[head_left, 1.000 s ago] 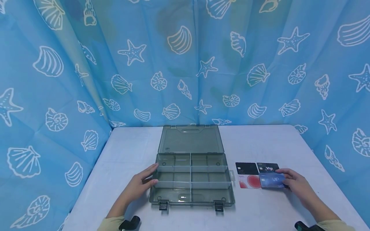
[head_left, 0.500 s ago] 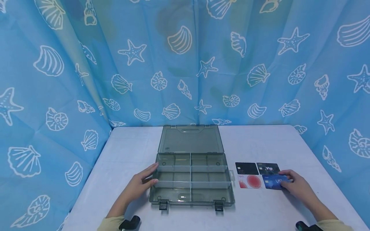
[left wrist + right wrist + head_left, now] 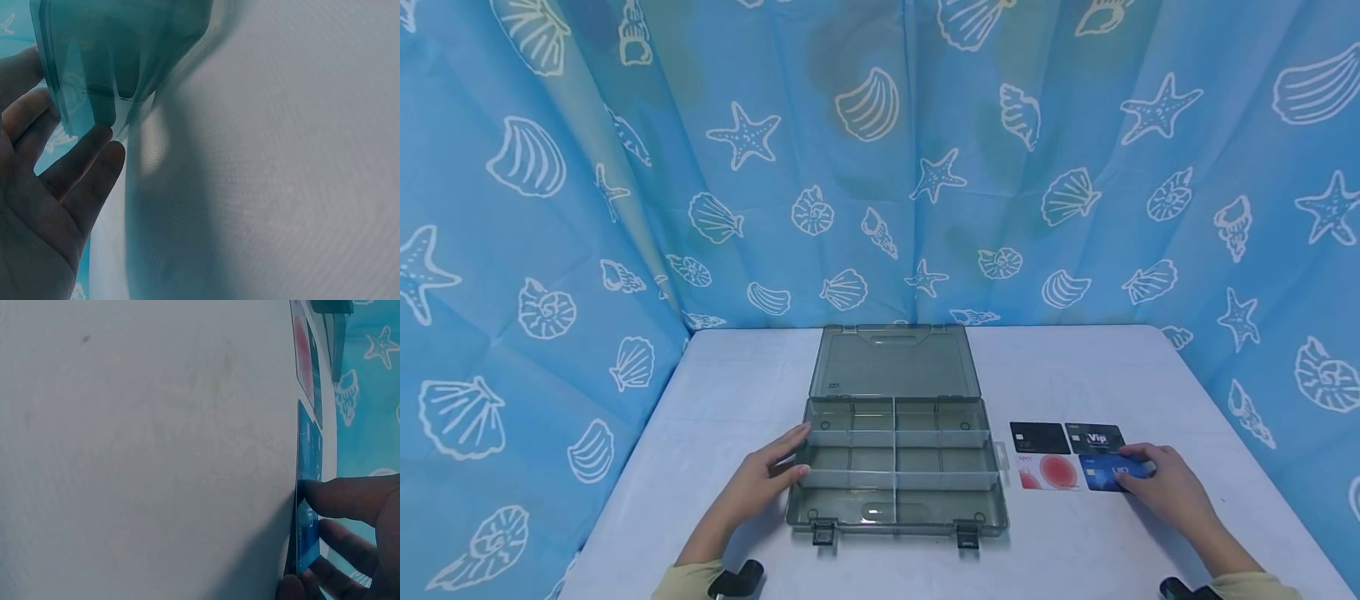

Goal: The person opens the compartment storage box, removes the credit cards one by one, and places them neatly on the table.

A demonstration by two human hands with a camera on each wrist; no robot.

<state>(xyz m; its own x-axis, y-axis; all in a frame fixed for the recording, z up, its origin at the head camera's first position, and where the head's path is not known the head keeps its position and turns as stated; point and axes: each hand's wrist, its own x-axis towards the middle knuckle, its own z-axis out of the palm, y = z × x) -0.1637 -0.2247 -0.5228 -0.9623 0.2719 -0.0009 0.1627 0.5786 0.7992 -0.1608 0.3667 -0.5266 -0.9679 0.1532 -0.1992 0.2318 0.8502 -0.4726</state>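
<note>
A grey translucent compartment box (image 3: 895, 458) stands with its lid (image 3: 895, 360) laid back and thin dividers inside. Against its left wall rests my left hand (image 3: 760, 482), fingers extended and spread, as the left wrist view (image 3: 50, 187) also shows. On the right, my right hand (image 3: 1168, 487) pinches a blue VIP card (image 3: 1103, 473) by its right end, thumb on its face. In the right wrist view that blue card (image 3: 306, 462) is slightly raised at the held end, with a dark gap beneath.
Beside the blue card lie a white card with red circles (image 3: 1049, 472), a plain black card (image 3: 1039, 437) and a black Vip card (image 3: 1093, 437). Two latches (image 3: 967, 535) jut from the box's front. A blue shell-print curtain (image 3: 880, 208) surrounds the white table (image 3: 737, 375).
The blue card was slid a little right, off the white card's edge, and lowered beside it. My right thumb has shifted further onto its face. The left hand stays put.
</note>
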